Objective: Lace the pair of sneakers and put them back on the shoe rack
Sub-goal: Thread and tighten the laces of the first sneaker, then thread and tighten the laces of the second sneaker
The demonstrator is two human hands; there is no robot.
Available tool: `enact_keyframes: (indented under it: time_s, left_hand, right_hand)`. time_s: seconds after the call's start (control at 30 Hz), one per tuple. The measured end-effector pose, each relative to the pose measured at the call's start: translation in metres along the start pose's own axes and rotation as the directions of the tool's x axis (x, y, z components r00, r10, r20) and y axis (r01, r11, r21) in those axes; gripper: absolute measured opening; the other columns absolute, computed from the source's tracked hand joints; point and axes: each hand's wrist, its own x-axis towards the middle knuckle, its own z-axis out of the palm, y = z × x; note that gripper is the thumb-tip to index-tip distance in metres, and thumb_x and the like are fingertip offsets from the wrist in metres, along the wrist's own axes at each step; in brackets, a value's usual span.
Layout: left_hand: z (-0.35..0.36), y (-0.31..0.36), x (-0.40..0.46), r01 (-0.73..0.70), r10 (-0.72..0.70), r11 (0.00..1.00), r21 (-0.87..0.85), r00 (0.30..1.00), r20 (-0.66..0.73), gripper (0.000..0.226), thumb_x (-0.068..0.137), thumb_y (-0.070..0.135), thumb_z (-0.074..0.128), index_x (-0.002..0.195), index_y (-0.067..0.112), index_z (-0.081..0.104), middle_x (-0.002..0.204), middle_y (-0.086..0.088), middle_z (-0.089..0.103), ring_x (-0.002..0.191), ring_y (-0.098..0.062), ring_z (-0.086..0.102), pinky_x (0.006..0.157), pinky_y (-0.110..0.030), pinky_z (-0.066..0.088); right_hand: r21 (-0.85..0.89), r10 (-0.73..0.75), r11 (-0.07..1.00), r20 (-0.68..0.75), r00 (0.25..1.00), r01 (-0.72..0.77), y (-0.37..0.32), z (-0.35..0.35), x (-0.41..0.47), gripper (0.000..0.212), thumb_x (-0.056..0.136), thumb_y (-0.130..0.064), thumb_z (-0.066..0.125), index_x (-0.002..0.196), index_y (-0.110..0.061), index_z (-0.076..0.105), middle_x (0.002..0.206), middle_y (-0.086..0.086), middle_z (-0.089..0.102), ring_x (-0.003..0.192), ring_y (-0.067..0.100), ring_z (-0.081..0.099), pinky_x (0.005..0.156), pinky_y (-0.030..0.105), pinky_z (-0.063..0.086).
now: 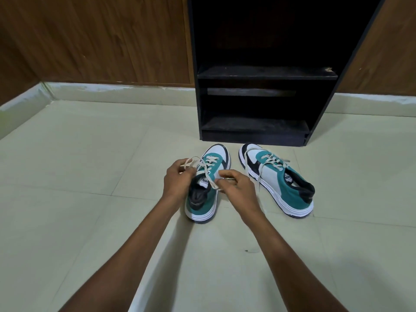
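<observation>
Two teal, white and black sneakers stand on the tiled floor in front of the black shoe rack (254, 74). The left sneaker (203, 199) points away from me, and both hands work at its top eyelets. My left hand (177, 180) pinches a loop of the cream lace (191, 162) at the shoe's left side. My right hand (236, 184) pinches the other lace end just right of the tongue. The right sneaker (279, 179) lies apart to the right, angled, its cream lace threaded but loose, one end trailing down its side.
The rack has two dark shelves, with its base (253, 137) just beyond the shoes' toes. Wood-panelled walls (94, 39) stand behind, with a pale skirting (112, 91) along the floor. A small dark speck (250, 251) lies on the tile near my right forearm.
</observation>
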Motion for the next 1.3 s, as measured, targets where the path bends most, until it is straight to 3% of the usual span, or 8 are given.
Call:
enact_keyframes:
  time_s: [0.2,0.4,0.53,0.7,0.87,1.0,1.17,1.3]
  left_hand:
    - [0.039,0.027,-0.021,-0.362,0.388,0.811,0.459,0.921,0.041,0.033,0.089,0.019,0.059,0.119,0.027,0.068,0.119,-0.002,0.067,0.112,-0.025,0.06,0.101,-0.046,0.046]
    - [0.099,0.047,-0.046,-0.497,0.499,0.604,0.623,0.845,0.189,0.032,0.087,0.03,0.06,0.118,0.026,0.066,0.105,0.001,0.073,0.125,-0.022,0.054,0.123,-0.05,-0.004]
    - [0.14,0.043,-0.062,-0.499,0.369,0.766,0.406,0.857,0.359,0.022,0.087,0.026,0.065,0.108,0.022,0.071,0.101,-0.001,0.076,0.102,-0.023,0.067,0.106,-0.04,0.045]
    - [0.162,0.029,-0.079,-0.249,0.158,0.939,0.238,0.925,0.346,0.017,0.088,0.029,0.07,0.103,0.021,0.068,0.084,0.008,0.068,0.091,-0.017,0.068,0.083,-0.027,0.053]
    - [0.156,0.018,-0.06,-0.068,0.024,0.988,0.141,0.956,0.292,0.023,0.08,0.047,0.069,0.086,0.025,0.065,0.077,-0.002,0.075,0.07,-0.021,0.074,0.073,-0.044,0.064]
    - [0.161,0.023,-0.056,-0.101,0.018,0.975,0.197,0.924,0.382,0.033,0.089,0.05,0.069,0.092,0.017,0.065,0.07,-0.004,0.073,0.053,-0.015,0.069,0.06,-0.033,0.063]
    - [0.181,0.031,-0.053,-0.112,0.066,0.98,0.165,0.963,0.261,0.034,0.079,0.053,0.078,0.087,0.02,0.071,0.091,0.001,0.076,0.084,-0.015,0.071,0.077,-0.031,0.059]
    - [0.19,0.039,-0.046,-0.087,0.041,0.98,0.179,0.968,0.247,0.018,0.075,0.037,0.083,0.077,0.022,0.073,0.085,0.002,0.077,0.086,-0.018,0.073,0.083,-0.034,0.06]
  right_hand:
    - [-0.138,-0.126,0.985,-0.187,0.974,0.101,-0.022,-0.053,0.007,0.018,0.086,-0.018,0.073,0.103,-0.013,0.075,0.093,0.001,0.077,0.085,0.011,0.071,0.083,0.021,0.056]
    - [-0.546,-0.278,0.836,-0.331,0.902,0.058,-0.015,-0.119,0.011,0.023,0.087,-0.016,0.064,0.107,-0.01,0.073,0.107,0.007,0.073,0.099,0.026,0.066,0.087,0.033,0.049]
    - [-0.651,-0.247,0.753,-0.409,0.878,-0.092,-0.004,-0.146,0.006,0.032,0.089,-0.018,0.064,0.117,-0.006,0.072,0.116,0.014,0.073,0.107,0.033,0.065,0.086,0.037,0.049]
    - [-0.477,0.0,0.857,-0.38,0.925,-0.196,0.005,-0.151,0.006,0.027,0.085,-0.035,0.07,0.102,-0.015,0.074,0.099,0.008,0.077,0.096,0.029,0.069,0.082,0.034,0.053]
    - [-0.206,0.167,0.94,-0.417,0.894,-0.272,0.02,-0.15,0.011,0.053,0.069,-0.073,0.06,0.079,-0.022,0.07,0.084,0.004,0.076,0.08,0.026,0.073,0.08,0.045,0.062]
    - [-0.117,0.168,0.96,-0.487,0.857,-0.254,0.02,-0.145,0.015,0.045,0.079,-0.062,0.071,0.083,-0.017,0.075,0.086,0.005,0.077,0.083,0.026,0.072,0.08,0.038,0.059]
    - [0.065,0.206,0.978,-0.493,0.846,-0.2,0.014,-0.143,0.021,0.012,0.082,-0.029,0.074,0.084,-0.018,0.078,0.084,0.001,0.077,0.074,0.022,0.07,0.074,0.039,0.061]
    - [0.188,0.219,0.972,-0.524,0.823,-0.139,0.013,-0.142,0.02,0.012,0.088,-0.024,0.069,0.085,-0.014,0.075,0.082,0.003,0.075,0.078,0.023,0.072,0.068,0.04,0.061]
